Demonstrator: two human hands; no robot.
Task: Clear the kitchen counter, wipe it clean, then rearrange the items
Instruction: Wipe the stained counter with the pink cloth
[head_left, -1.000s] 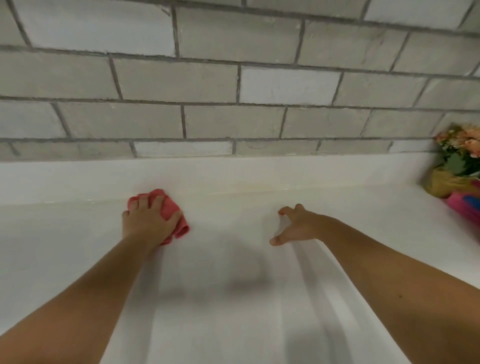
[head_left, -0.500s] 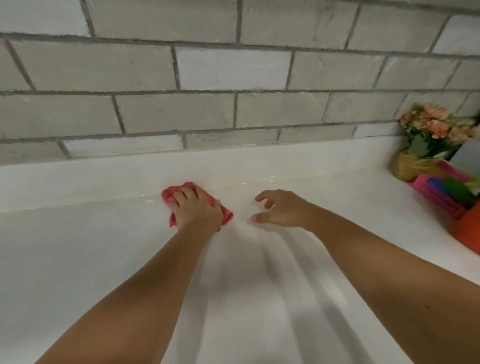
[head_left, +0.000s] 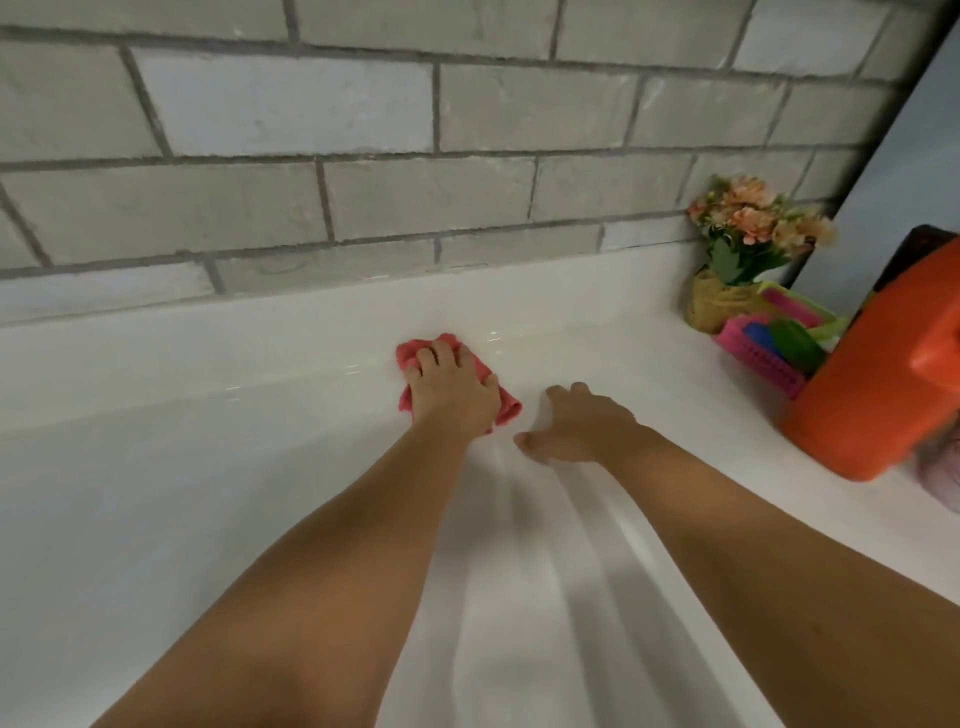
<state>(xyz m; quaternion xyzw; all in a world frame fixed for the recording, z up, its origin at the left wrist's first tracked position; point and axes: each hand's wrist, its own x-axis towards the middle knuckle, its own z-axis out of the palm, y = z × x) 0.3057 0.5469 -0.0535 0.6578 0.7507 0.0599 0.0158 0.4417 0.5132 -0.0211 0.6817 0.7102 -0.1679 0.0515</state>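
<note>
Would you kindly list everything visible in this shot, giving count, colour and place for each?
counter: one, white, across the lower frame
tiled wall: one, grey, behind the counter
cloth: one, pink-red, on the counter by the back ledge, under the left hand
flowers: one bunch, peach with green leaves, far right corner
flower holder: one, yellow-brown, beneath the flowers
basket: one, pink, right of the holder, with blue and green items inside
orange container: one, orange, right edge of the counter
left hand: one, presses on the cloth
right hand: one, rests on the counter beside the cloth, holds nothing
</note>
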